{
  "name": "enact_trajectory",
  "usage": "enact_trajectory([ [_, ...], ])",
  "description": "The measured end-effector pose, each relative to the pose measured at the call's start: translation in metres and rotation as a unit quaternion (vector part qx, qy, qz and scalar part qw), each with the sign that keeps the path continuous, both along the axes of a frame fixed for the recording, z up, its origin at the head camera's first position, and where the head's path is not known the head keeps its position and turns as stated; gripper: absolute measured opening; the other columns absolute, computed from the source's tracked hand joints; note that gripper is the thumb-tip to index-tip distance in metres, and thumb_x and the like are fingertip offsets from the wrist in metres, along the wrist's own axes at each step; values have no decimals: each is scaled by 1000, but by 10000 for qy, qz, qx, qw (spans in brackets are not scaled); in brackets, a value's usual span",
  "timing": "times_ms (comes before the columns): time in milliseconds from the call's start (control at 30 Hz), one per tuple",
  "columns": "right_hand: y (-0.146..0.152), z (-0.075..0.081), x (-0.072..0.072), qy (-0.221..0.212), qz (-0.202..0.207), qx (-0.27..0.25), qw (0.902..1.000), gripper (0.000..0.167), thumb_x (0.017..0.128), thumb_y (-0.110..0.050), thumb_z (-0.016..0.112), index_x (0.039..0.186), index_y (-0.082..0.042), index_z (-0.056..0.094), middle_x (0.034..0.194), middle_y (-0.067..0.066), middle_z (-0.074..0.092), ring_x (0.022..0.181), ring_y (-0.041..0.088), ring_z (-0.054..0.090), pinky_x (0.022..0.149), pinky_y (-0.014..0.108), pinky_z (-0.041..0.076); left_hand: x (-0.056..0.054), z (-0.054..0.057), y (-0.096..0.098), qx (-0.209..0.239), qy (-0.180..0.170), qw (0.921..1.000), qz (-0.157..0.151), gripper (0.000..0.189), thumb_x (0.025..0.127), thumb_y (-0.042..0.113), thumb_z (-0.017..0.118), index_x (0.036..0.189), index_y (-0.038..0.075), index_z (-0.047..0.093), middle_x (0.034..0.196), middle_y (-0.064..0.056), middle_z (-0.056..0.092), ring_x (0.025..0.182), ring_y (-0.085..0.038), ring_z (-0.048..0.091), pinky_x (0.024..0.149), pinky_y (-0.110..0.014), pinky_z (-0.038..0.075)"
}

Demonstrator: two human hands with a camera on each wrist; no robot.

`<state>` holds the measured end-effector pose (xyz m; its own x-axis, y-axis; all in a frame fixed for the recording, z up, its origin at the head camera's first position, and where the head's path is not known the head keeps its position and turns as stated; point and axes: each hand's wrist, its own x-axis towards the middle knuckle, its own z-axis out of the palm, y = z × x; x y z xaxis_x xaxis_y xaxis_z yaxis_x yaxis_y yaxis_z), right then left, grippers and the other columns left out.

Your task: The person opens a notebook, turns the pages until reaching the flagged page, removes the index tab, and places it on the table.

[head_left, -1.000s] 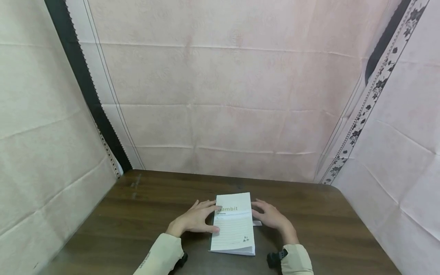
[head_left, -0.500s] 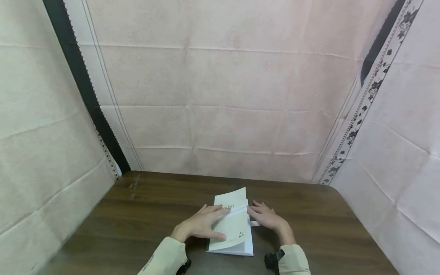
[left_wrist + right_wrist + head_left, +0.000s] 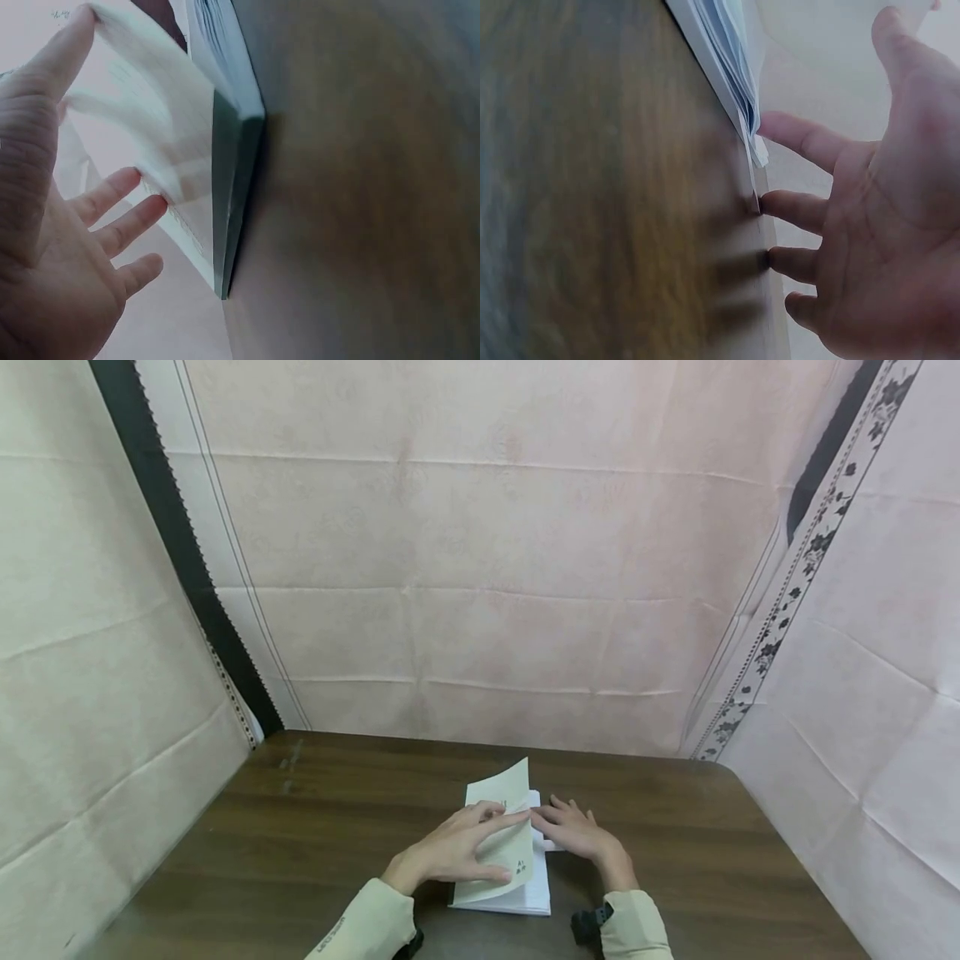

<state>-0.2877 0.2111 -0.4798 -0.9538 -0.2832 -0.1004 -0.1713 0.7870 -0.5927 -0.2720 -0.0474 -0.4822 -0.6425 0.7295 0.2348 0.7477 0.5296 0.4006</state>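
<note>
A notebook (image 3: 537, 887) lies on the dark wooden table, with a dark green spine (image 3: 234, 180) on its left side. Its pale printed cover (image 3: 497, 783) stands tilted up along the right side, baring white pages beneath. My left hand (image 3: 446, 852) lies over the cover from the left, thumb and fingers extended, their tips touching it. At the notebook's right edge is my right hand (image 3: 579, 835), its index fingertip (image 3: 776, 126) against the page edges. The other right fingers spread low near the tabletop. A small white strip (image 3: 553, 846) juts out under that hand.
The brown wood-grain table (image 3: 315, 860) extends around both arms. Behind it hangs a pale creased cloth (image 3: 480, 635), with more cloth on the left (image 3: 112, 693) and right (image 3: 870, 735) sides. A black device (image 3: 587, 927) sits at the right wrist.
The cover has risen from lying nearly flat to tilted up on its right side. My left hand has moved right across it; my right hand has shifted slightly left.
</note>
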Motion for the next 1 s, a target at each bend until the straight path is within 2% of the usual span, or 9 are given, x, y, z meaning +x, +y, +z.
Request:
enact_trajectory([
  [167,-2,1,0,-65,-51,75,9999,70,98,-64,42,140,-11,59,157,28,28,145,56,10,110,72,-1,1,3,3,33,174,9998,-53,80,88,67,61,157,44,26,142,-2,43,116,-15,46,92,-40,45],
  [333,-3,0,-1,-12,-23,121,9999,66,99,-63,41,140,-14,60,157,27,29,144,57,10,109,73,0,2,7,3,191,299,9994,-55,76,88,67,61,155,43,33,139,0,45,113,-15,50,88,-38,48],
  [500,-3,0,-2,-62,-24,26,10000,68,97,-66,42,139,-16,61,158,26,30,144,57,9,108,74,-1,2,12,0,325,-69,9994,113,67,89,68,59,149,46,40,136,5,48,115,-17,54,89,-45,49],
  [667,-2,-1,-2,-6,-32,87,10000,68,95,-66,47,138,-16,61,156,26,32,144,56,12,108,75,0,-1,17,-7,685,-383,9967,206,55,92,61,62,142,43,47,136,3,53,119,-22,57,91,-50,48],
  [900,6,-3,-1,399,166,313,9986,66,85,-54,72,138,-16,60,154,26,36,142,55,23,105,77,9,-8,26,-23,1282,-691,9892,131,45,95,51,63,136,36,50,134,9,54,123,-16,54,97,-50,46],
  [1000,8,-6,0,453,246,252,9984,67,82,-47,78,138,-15,60,154,26,36,142,54,23,105,78,9,-9,30,-32,1505,-789,9855,35,42,97,43,64,136,32,51,132,9,55,123,-15,52,99,-54,45],
])
